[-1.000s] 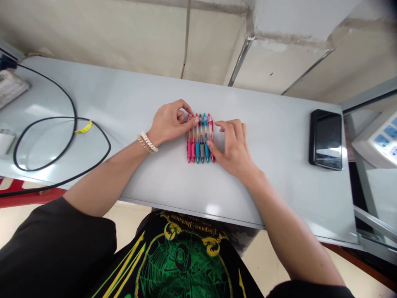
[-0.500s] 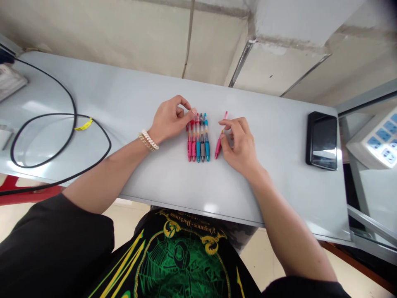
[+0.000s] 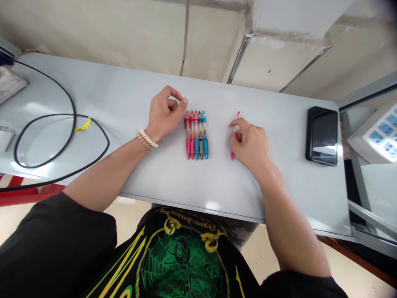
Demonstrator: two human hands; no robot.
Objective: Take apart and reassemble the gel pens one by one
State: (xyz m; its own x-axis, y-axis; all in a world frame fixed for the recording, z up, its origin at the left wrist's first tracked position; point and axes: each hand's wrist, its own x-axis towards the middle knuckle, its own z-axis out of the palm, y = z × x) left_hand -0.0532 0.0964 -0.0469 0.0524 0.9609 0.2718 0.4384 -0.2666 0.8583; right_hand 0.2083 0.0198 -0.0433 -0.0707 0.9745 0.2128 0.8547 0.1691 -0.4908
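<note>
- Holding one pink pen point(image 3: 235, 136) under my right hand point(image 3: 252, 142), fingers closed around its barrel; its tip shows above my fingers, its grip end below.
- Change noted: a second ago this pen lay in the row, sixth from the left; half a second ago it sat just beside the row; now it lies well apart, to the right.
- Remaining row of five pens point(image 3: 196, 134) lies side by side on the grey table point(image 3: 124, 103), undisturbed.
- My left hand point(image 3: 163, 112) is loosely curled, holding nothing, and has lifted off the row to sit just beside its left edge.
- Judgement: one pen is separated; five remain grouped.
- Black phone point(image 3: 321, 135) lies far right; black cable point(image 3: 62, 136) loops far left.
</note>
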